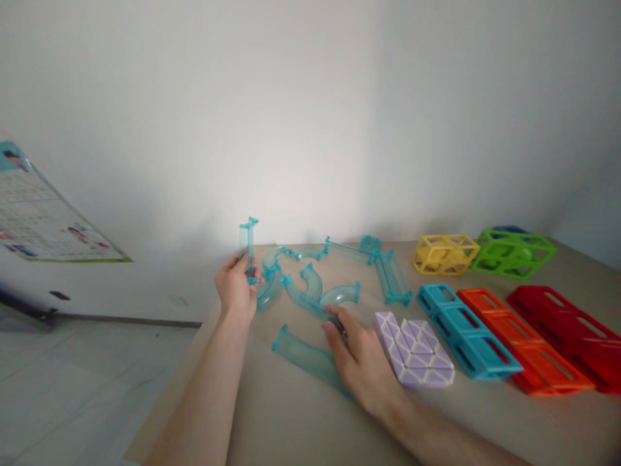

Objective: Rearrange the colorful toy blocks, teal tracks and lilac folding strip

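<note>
My left hand (pixel 236 285) is closed around a translucent teal track piece (pixel 246 243), holding it upright near the wall at the table's far left edge. My right hand (pixel 356 353) is closed, thumb and index finger pinching the near end of another teal track piece (pixel 305 301). Something small and dark shows between those fingers; I cannot make out what it is. Under the right hand lies a long teal track piece (pixel 310 356), its near end hidden. Curved teal pieces (pixel 313 283) lie between my hands, and a straight teal piece (pixel 392 277) rests farther right.
Lilac triangular tiles (pixel 417 353) lie beside my right wrist. Blue (pixel 468 330), orange (pixel 524 343) and red (pixel 572 330) frame stacks stand to the right. Yellow (pixel 445 254) and green (pixel 512 252) frame blocks sit behind them. A wall (pixel 310 129) bounds the table's back.
</note>
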`<state>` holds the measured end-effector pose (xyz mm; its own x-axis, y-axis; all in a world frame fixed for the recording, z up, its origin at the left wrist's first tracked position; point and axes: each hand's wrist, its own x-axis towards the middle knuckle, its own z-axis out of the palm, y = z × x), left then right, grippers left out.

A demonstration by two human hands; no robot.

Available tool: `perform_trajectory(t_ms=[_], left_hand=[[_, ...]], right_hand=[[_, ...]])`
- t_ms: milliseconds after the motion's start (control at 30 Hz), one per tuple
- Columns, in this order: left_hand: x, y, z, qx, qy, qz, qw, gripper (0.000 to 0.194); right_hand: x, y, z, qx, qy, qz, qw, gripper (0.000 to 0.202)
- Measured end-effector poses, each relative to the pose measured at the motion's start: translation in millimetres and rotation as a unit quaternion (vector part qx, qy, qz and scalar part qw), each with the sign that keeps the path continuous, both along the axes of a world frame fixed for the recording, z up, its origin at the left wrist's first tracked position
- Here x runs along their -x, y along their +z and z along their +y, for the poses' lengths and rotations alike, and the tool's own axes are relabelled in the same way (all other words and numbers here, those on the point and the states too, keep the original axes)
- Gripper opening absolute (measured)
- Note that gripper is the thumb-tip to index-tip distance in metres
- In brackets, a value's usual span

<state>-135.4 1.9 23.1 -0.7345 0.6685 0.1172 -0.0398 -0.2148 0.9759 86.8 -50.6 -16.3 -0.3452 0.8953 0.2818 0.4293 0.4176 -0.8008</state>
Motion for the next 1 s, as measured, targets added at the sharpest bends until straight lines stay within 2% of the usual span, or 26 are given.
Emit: perform_trajectory(t_ms=[100, 200, 433, 600, 700, 800, 1000], left_hand=[[5, 8.7, -2, -0.055, -0.002, -0.098, 0.994, 0.02], [6, 9.4, -2, -0.074, -0.016, -0.161, 0.984, 0.013], [-3, 6.2, -2, -0.044, -0.112, -0.205, 0.971, 0.013], [-13, 3.9, -5, -0.017, -0.209, -0.172, 0.962, 0.021], [-21, 1.5, -9, 0.004, -0.29, -0.112, 0.95, 0.025], [-29, 0.6, -14, 0.028, -0.367, -0.034, 0.929, 0.024], [-43, 3.2, -26, 0.094, -0.46, 0.073, 0.88, 0.02]], right_hand=[[0, 0.4, 0, -0.027, 0.011, -0.062, 0.998, 0.029], [0, 0.8, 0, -0.046, 0.008, -0.123, 0.991, 0.029], [2, -2.7, 3, -0.067, -0.009, -0.157, 0.985, 0.025], [5, -3.1, 3, -0.056, 0.006, -0.163, 0.985, 0.024], [4, -3.4, 3, -0.07, 0.006, -0.151, 0.986, 0.023], [3, -2.7, 2, -0.097, -0.009, -0.123, 0.988, 0.025], [0, 5.4, -1, -0.141, -0.051, -0.03, 0.988, 0.046]])
